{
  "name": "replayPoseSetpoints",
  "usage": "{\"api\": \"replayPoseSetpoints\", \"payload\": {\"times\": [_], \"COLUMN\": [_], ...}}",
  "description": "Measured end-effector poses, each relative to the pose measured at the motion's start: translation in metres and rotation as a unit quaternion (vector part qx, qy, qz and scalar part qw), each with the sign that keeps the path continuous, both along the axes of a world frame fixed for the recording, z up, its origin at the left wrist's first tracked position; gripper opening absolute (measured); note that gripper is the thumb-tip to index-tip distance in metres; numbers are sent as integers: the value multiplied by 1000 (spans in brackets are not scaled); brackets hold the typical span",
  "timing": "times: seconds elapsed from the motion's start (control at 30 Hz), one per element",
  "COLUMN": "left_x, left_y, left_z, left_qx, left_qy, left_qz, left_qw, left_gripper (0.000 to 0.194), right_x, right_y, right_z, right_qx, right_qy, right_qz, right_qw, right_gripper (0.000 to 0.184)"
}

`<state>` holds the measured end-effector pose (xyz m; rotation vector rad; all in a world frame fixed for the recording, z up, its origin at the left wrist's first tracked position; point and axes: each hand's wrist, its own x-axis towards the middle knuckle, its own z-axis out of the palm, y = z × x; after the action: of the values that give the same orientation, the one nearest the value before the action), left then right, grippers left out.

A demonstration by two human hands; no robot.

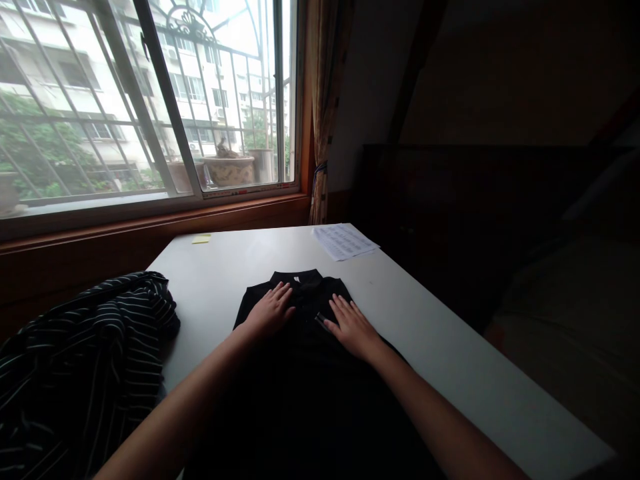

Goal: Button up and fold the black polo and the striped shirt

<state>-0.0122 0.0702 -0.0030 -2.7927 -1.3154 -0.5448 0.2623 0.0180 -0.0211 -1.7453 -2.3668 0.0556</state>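
Note:
A black collared shirt [305, 373] lies spread on the white table [420, 320], its collar pointing away from me towards the window. My left hand [270, 309] rests flat on the upper left of the shirt, just below the collar, fingers stretched out. On the upper right of the chest lies my right hand [353, 327], also flat with its fingers extended. A small light-coloured mark shows on the shirt beside my right thumb. The lower part of the shirt is too dark to make out in detail.
A heap of black cloth with white stripes [100, 353] lies at the left edge of the table. Printed sheets of paper [345, 241] and a yellow sticky note [201, 239] are at the far end. Beyond stand a barred window [200, 100] and a curtain [323, 120].

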Motion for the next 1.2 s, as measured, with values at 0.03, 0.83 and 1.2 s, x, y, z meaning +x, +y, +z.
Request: {"api": "replayPoseSetpoints", "payload": {"times": [0.03, 0.83, 1.2], "left_x": [7, -1, -5], "left_y": [4, -5, 3], "left_z": [-3, -14, -17], "left_qx": [-4, -21, 14], "left_qy": [2, 3, 9], "left_qz": [1, -11, 73], "left_qw": [1000, 1000, 997], "left_gripper": [54, 45, 50], "right_x": [0, 0, 0], "right_y": [0, -1, 0], "right_z": [0, 1, 2], "right_qx": [1, 2, 2], "right_qy": [1, -2, -1], "right_qz": [1, 0, 0], "right_qw": [1000, 1000, 1000], "right_gripper": [71, 73, 72]}}
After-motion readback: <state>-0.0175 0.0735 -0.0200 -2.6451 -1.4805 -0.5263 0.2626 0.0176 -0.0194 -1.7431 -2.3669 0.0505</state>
